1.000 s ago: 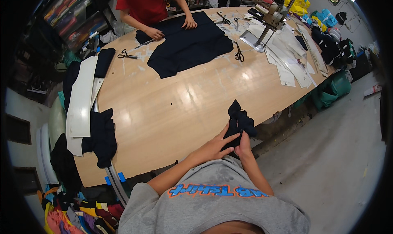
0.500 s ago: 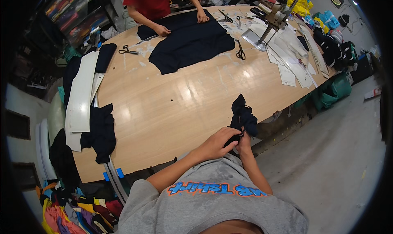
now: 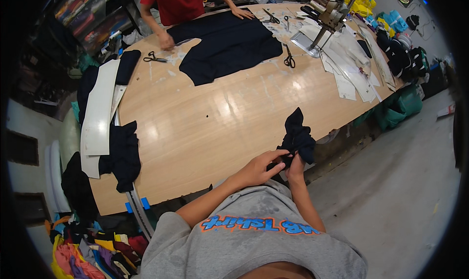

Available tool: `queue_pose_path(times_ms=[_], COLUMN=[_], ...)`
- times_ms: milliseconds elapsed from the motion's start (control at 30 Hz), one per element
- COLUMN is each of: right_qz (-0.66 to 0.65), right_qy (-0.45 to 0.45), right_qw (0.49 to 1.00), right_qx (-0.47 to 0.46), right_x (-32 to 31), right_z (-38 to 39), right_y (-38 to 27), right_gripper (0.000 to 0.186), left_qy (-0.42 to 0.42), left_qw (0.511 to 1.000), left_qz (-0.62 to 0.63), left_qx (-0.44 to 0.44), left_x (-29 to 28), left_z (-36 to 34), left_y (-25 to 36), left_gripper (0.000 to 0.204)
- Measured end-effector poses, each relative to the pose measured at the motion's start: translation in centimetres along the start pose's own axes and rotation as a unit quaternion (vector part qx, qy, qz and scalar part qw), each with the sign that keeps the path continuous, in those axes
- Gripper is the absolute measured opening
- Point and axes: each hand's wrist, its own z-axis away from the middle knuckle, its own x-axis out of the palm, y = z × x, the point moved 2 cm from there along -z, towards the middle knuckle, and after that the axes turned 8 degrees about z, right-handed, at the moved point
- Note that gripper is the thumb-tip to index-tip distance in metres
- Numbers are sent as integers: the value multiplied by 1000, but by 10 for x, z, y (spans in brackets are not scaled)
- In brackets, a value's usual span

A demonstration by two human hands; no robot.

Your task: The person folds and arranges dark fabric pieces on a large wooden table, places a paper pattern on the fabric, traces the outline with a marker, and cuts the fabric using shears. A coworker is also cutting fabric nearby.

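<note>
A bunched piece of dark navy fabric (image 3: 299,138) is held up at the table's near right edge, its pointed end sticking upward. My right hand (image 3: 295,168) is closed around its lower part. My left hand (image 3: 261,167) reaches across from the left, with dark cloth between its thumb and fingers; the exact grip is partly hidden. On the far side of the table lies a large navy garment panel (image 3: 229,47), spread flat. A co-worker in a red shirt (image 3: 173,3) stands behind it, one hand at its left edge and the other resting on its top.
Black scissors (image 3: 289,59) lie right of the panel, another pair (image 3: 154,58) to its left. A cutting machine (image 3: 322,30) stands among white paper patterns (image 3: 344,59) at far right. White pattern strips (image 3: 100,108) and dark cloth (image 3: 126,154) line the wooden table's (image 3: 195,147) left edge.
The fabric in my hands has opened out a little and shifted slightly right. The co-worker's left-side hand has moved left and down, off the panel's middle; the other hand now lies flatter.
</note>
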Motion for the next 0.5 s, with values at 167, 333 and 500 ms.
queue_pose_path(times_ms=[167,333,500], right_qz=[15,-38,-38], right_qy=[61,60,122], right_qw=[998,997,992], right_qx=[16,39,8], right_x=[19,20,-7], right_z=[2,0,-6], right_y=[-10,-30,-23], right_gripper=[26,29,29], left_qy=[37,81,67], left_qw=[992,984,983], left_qz=[101,134,102], left_qx=[-70,-86,-135], left_x=[-1,-5,1], left_z=[-7,-8,-9], left_y=[-9,-9,-44], left_gripper=[45,36,28])
